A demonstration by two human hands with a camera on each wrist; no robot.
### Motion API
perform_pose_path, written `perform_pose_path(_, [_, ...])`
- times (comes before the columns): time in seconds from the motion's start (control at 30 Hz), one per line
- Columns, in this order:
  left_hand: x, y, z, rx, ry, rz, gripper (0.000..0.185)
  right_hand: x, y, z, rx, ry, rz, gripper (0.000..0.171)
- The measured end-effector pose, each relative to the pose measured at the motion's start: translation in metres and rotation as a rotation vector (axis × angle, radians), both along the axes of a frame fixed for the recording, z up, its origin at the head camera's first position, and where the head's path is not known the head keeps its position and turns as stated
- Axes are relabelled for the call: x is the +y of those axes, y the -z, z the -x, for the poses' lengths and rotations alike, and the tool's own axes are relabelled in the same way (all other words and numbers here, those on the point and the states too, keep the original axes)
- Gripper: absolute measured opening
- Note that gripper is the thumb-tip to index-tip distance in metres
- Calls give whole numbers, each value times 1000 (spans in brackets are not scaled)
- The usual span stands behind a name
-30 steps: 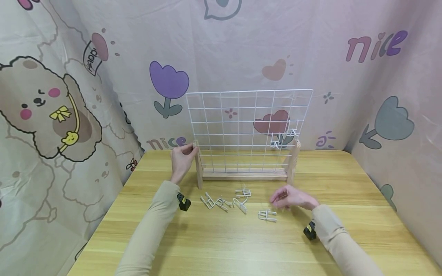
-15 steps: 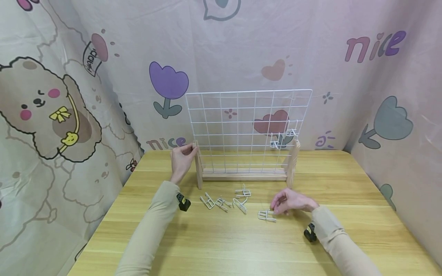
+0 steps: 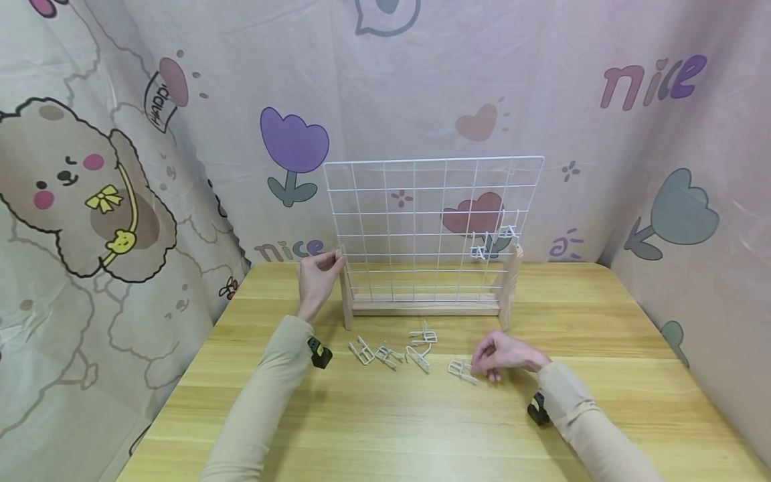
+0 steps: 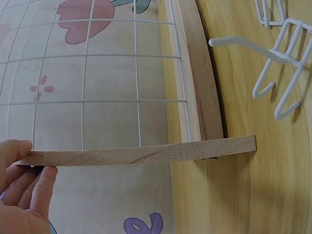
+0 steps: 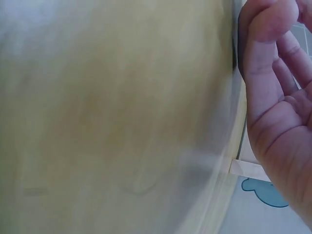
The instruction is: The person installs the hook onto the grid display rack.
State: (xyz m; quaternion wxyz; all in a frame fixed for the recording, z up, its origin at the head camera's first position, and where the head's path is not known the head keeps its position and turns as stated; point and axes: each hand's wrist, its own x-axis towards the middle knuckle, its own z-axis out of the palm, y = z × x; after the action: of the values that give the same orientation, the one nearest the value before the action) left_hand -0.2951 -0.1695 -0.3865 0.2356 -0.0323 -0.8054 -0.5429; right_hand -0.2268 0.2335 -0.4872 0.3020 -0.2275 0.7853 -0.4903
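Observation:
A white wire grid panel stands upright in a wooden stand. At the top of the stand's left post, my left hand pinches the wood between thumb and fingers. My right hand is low over the table with thumb and fingers at the right end of a white wire hook, pinching it; the fingertips partly cover that end. In the right wrist view the right hand shows curled fingers, but the hook is out of sight.
Several more white hooks lie before the stand, among them one hook at the left and another hook nearer the stand. Two hooks hang on the grid's right side, the lower hook left of the upper hook. A patterned curtain backs the table.
My right hand has come down toward the table and onto the nearest hook. That hook has turned and shifted slightly left. The left hand keeps its place on the post.

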Motion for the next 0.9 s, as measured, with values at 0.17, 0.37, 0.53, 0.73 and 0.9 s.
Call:
perform_pose_path(0.17, [-1,1,1,10,-5,9,29,1,2,0,-36,54,16,18])
perform_pose_path(0.37, [-1,1,0,15,5,1,29,0,3,1,-81,88,71,28])
perform_pose_path(0.53, [-1,2,1,21,11,-5,29,-2,3,0,-125,117,108,38])
perform_pose_path(0.73, [-1,1,1,25,8,5,29,-1,0,-1,-136,161,120,45])
perform_pose_path(0.9, [0,1,1,24,8,6,29,4,1,1,-96,138,117,52])
